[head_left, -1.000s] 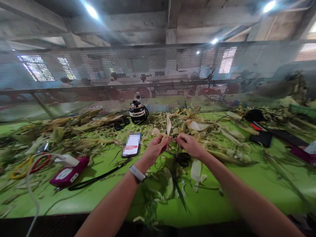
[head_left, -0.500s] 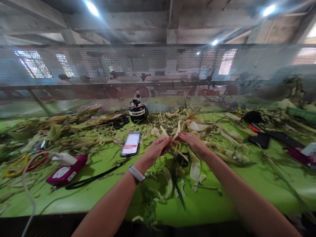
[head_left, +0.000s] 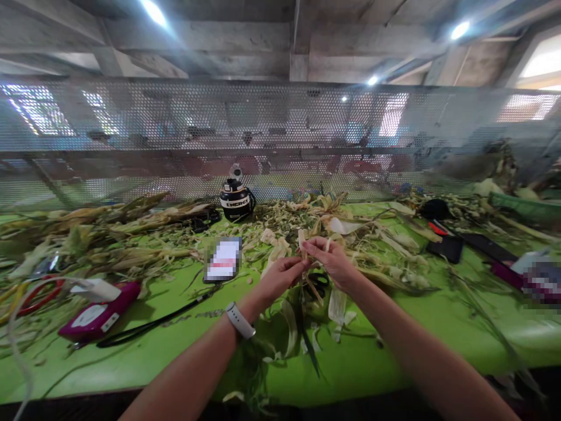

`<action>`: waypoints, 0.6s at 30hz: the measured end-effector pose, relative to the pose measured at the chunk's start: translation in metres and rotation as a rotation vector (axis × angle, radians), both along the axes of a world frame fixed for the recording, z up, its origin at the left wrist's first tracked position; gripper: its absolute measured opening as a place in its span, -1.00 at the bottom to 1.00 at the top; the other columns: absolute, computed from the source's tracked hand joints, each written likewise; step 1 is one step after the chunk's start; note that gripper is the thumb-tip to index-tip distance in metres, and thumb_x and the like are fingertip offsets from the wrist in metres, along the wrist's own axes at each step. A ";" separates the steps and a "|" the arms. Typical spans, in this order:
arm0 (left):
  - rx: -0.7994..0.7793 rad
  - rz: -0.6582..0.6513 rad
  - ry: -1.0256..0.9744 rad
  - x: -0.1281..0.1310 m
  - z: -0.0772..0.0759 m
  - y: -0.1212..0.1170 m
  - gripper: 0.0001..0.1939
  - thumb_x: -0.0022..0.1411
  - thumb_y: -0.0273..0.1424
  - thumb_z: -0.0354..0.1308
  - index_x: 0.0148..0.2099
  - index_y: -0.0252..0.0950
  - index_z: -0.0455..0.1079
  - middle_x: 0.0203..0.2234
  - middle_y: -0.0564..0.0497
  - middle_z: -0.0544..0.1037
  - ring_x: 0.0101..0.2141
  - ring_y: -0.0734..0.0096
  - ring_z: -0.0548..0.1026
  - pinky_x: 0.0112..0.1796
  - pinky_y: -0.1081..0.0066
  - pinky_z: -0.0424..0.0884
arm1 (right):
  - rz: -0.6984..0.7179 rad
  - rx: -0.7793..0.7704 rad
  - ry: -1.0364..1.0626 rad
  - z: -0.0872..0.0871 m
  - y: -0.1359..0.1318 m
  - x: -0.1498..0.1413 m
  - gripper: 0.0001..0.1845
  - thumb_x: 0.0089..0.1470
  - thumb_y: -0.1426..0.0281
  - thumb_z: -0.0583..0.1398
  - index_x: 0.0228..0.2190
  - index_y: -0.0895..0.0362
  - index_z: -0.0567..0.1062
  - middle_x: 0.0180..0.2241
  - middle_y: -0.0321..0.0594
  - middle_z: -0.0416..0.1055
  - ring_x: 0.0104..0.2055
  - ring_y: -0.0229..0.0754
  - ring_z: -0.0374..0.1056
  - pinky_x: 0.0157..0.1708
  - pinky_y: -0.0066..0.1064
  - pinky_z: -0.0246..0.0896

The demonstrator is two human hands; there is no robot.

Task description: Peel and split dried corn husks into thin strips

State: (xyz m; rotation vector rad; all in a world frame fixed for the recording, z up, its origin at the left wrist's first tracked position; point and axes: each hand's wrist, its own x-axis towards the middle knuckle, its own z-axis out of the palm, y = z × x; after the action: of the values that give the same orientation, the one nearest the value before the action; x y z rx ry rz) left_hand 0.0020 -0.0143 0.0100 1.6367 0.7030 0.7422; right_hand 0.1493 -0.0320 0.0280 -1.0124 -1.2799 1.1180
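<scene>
Both my hands meet over the middle of a green table (head_left: 394,356). My left hand (head_left: 280,278), with a grey watch on its wrist, is closed on the lower part of a pale dry corn husk strip (head_left: 302,241). My right hand (head_left: 331,258) pinches the same strip near its top. More husk strips hang from between the hands down to a heap of cut leaves (head_left: 302,327). Black scissors (head_left: 322,283) lie under the hands, partly hidden.
Dry corn husks (head_left: 109,234) lie heaped along the left and back of the table. A phone (head_left: 223,259) lies flat beside a black jug (head_left: 235,200). A magenta device (head_left: 94,316) with cables sits left. Dark tools (head_left: 445,245) lie right. A perforated metal screen (head_left: 280,134) closes the back.
The upright husk strip held a second ago has been bent down and worked between the hands. Both hands stayed together and shifted slightly left in view as the camera moved.
</scene>
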 end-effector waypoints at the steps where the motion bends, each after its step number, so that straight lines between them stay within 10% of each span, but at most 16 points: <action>1: -0.017 0.002 -0.010 0.000 0.001 -0.001 -0.50 0.05 0.06 0.07 -0.49 -0.34 0.33 -0.73 0.20 0.06 -0.65 0.62 -0.01 -0.59 0.47 -0.15 | -0.002 0.007 -0.006 0.000 0.000 0.000 -0.59 -0.19 0.04 0.29 -0.57 0.15 0.42 -0.60 -0.34 0.31 -0.53 -0.31 0.20 -0.46 -0.44 0.14; 12: -0.149 -0.196 0.089 -0.008 0.003 -0.002 -0.59 -0.06 -0.08 0.23 -0.61 -0.34 0.31 -0.73 0.13 0.23 -0.64 0.58 0.12 -0.55 0.45 0.00 | 0.030 0.189 -0.248 0.005 -0.012 -0.012 -0.56 -0.09 0.00 0.20 -0.55 0.16 0.40 -0.59 -0.32 0.28 -0.52 -0.31 0.16 -0.49 -0.45 0.09; 18: -0.111 -0.010 -0.051 -0.003 0.004 -0.004 -0.62 0.00 -0.09 0.18 -0.48 -0.36 0.42 -0.71 0.15 0.23 -0.63 0.60 0.14 -0.55 0.48 0.03 | -0.097 0.221 -0.301 0.005 0.000 0.004 -0.59 -0.01 0.04 0.15 -0.46 0.16 0.44 -0.54 -0.29 0.33 -0.49 -0.29 0.20 -0.47 -0.45 0.09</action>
State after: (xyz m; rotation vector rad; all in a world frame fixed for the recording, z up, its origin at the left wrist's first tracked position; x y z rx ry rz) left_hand -0.0006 -0.0187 0.0140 1.5152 0.6873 0.7225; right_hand 0.1530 -0.0323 0.0335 -1.0897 -1.5383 0.7499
